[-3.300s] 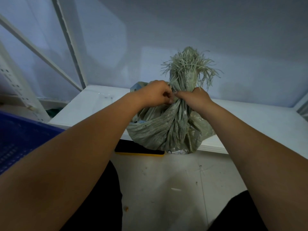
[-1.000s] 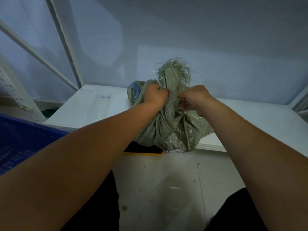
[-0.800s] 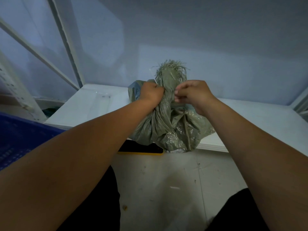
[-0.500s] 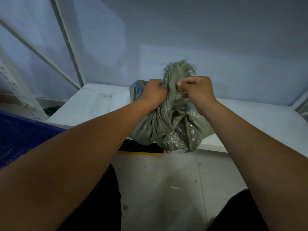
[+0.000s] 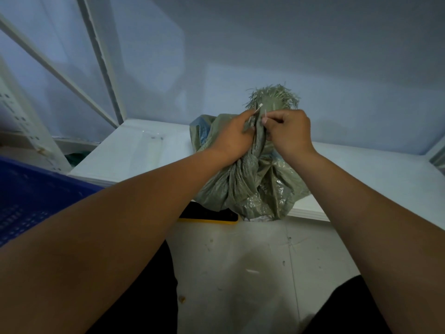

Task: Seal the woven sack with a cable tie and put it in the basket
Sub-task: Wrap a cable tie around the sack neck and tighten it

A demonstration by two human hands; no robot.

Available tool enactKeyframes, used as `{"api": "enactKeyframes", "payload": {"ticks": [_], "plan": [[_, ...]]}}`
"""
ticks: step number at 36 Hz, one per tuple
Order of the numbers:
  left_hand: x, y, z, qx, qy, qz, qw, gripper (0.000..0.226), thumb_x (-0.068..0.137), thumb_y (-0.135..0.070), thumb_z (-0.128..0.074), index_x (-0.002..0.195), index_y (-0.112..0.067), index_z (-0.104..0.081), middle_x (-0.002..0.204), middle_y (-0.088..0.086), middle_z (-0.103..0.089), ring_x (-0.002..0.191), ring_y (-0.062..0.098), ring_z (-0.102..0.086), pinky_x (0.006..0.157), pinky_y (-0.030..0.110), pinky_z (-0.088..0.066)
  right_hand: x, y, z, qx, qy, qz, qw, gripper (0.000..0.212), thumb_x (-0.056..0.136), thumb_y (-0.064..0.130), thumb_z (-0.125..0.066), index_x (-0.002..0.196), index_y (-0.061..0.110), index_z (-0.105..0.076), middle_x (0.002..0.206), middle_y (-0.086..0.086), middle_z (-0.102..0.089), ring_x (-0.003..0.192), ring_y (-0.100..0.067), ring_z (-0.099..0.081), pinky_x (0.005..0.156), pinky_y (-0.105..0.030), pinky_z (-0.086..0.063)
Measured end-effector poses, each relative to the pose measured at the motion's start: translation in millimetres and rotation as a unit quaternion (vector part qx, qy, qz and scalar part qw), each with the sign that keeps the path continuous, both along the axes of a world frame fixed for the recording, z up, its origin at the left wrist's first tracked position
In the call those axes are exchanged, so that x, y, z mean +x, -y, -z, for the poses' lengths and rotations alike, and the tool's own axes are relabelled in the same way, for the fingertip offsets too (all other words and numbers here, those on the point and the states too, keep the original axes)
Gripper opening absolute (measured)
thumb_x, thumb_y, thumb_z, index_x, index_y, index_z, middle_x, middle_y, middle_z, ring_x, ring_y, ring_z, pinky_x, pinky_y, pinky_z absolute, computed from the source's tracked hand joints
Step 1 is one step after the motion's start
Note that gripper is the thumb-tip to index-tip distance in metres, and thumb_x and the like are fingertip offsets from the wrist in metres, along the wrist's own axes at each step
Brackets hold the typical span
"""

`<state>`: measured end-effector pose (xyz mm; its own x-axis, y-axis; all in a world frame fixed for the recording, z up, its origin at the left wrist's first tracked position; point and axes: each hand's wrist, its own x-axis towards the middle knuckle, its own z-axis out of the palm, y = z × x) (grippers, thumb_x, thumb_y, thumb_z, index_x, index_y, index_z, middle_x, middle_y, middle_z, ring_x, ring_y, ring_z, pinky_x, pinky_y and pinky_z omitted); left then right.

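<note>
My left hand [image 5: 234, 137] grips the bunched neck of the grey-green woven plastic sack [image 5: 252, 189]. My right hand [image 5: 289, 135] pinches the thin white cable tie [image 5: 259, 108] there. I judge it not yet cinched. The sack sits on the white shelf [image 5: 144, 153], and the blue plastic basket [image 5: 29, 196] at my left awaits it.

Left arm [image 5: 120, 225] and right arm [image 5: 361, 213] stretched forward, left hand [image 5: 231, 137] gripping sack [image 5: 252, 189], right hand [image 5: 290, 133] pinching cable tie [image 5: 265, 114].

Glossy woven plastic sack [image 5: 250, 186]
</note>
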<state>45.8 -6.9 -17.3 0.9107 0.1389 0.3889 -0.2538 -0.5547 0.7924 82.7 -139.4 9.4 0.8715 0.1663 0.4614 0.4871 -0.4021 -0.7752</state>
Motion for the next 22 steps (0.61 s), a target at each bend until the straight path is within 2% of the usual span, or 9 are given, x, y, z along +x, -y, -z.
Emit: {"api": "enactKeyframes", "payload": {"ticks": [2, 4, 6, 10, 13, 18, 21, 22], "plan": [[0.0, -0.7, 0.7, 0.001, 0.003, 0.003, 1.0, 0.045, 0.101, -0.007, -0.049, 0.145, -0.016, -0.051, 0.135, 0.007, -0.062, 0.119, 0.015, -0.06, 0.087, 0.008, -0.042, -1.3, 0.0, -0.5, -0.004, 0.002, 0.001, 1.0, 0.014, 0.09, 0.011, -0.07, 0.1, 0.009, -0.08, 0.085, 0.002, -0.072, 0.081, -0.012, -0.069, 0.085, -0.037, -0.059], [-0.5, -1.1, 0.0, 0.003, 0.012, 0.01, 1.0, 0.044, 0.101, -0.005, -0.049, 0.144, -0.015, -0.052, 0.134, 0.006, -0.063, 0.113, 0.009, -0.058, 0.079, -0.004, -0.038, -2.7, 0.1, -1.5, -0.013, 0.009, 0.002, 1.0, 0.014, 0.091, 0.011, -0.07, 0.101, 0.009, -0.08, 0.087, 0.002, -0.072, 0.081, -0.011, -0.068, 0.086, -0.034, -0.059], [-1.3, -0.9, -1.5, 0.008, 0.022, 0.016, 1.0, 0.044, 0.101, -0.004, -0.048, 0.143, -0.015, -0.053, 0.128, 0.006, -0.066, 0.105, 0.006, -0.059, 0.075, -0.007, -0.037, -3.5, 0.5, -2.4, -0.017, 0.013, 0.0, 1.0, 0.014, 0.091, 0.011, -0.069, 0.1, 0.009, -0.08, 0.084, 0.003, -0.071, 0.079, -0.011, -0.067, 0.085, -0.033, -0.058], [-0.9, -1.0, -1.1, 0.016, 0.024, 0.018, 0.999, 0.042, 0.1, -0.003, -0.048, 0.141, -0.014, -0.055, 0.102, -0.001, -0.067, 0.074, -0.011, -0.059, 0.066, -0.004, -0.039, -2.0, 0.2, -1.8, -0.009, 0.008, 0.0, 1.0, 0.015, 0.091, 0.01, -0.069, 0.101, 0.01, -0.08, 0.083, 0.004, -0.07, 0.082, -0.015, -0.07, 0.085, -0.039, -0.059], [-2.0, -1.0, -1.8, 0.02, 0.025, 0.017, 0.999, 0.041, 0.101, -0.002, -0.048, 0.14, -0.012, -0.055, 0.104, -0.004, -0.065, 0.077, -0.014, -0.057, 0.068, -0.004, -0.039, -0.5, -0.3, -0.4, -0.002, 0.004, -0.001, 1.0, 0.014, 0.09, 0.011, -0.07, 0.1, 0.011, -0.08, 0.084, 0.003, -0.072, 0.082, -0.016, -0.071, 0.084, -0.041, -0.06], [-3.9, -0.7, -2.8, 0.027, 0.033, 0.018, 0.999, 0.04, 0.1, -0.001, -0.048, 0.138, -0.01, -0.058, 0.113, 0.004, -0.069, 0.087, 0.002, -0.062, 0.071, -0.004, -0.04, 0.9, -0.9, 1.4, 0.006, -0.004, -0.002, 1.0, 0.013, 0.089, 0.012, -0.071, 0.097, 0.013, -0.081, 0.083, 0.003, -0.074, 0.08, -0.016, -0.072, 0.081, -0.043, -0.061], [-4.3, -1.0, -3.0, 0.032, 0.036, 0.02, 0.999, 0.04, 0.1, -0.002, -0.047, 0.137, -0.012, -0.06, 0.106, 0.0, -0.069, 0.082, -0.005, -0.061, 0.07, -0.004, -0.041, 0.6, -0.5, 0.5, 0.004, -0.005, -0.004, 1.0, 0.014, 0.09, 0.012, -0.07, 0.097, 0.013, -0.081, 0.083, 0.003, -0.073, 0.08, -0.016, -0.072, 0.081, -0.043, -0.061], [-4.9, -0.7, -3.4, 0.033, 0.038, 0.022, 0.999, 0.04, 0.1, -0.001, -0.047, 0.136, -0.011, -0.06, 0.105, -0.003, -0.068, 0.083, -0.003, -0.061, 0.071, -0.004, -0.04, 0.1, -0.3, 0.1, 0.001, -0.002, -0.004, 1.0, 0.014, 0.09, 0.011, -0.069, 0.097, 0.013, -0.081, 0.082, 0.004, -0.073, 0.08, -0.016, -0.072, 0.082, -0.043, -0.06]]}}
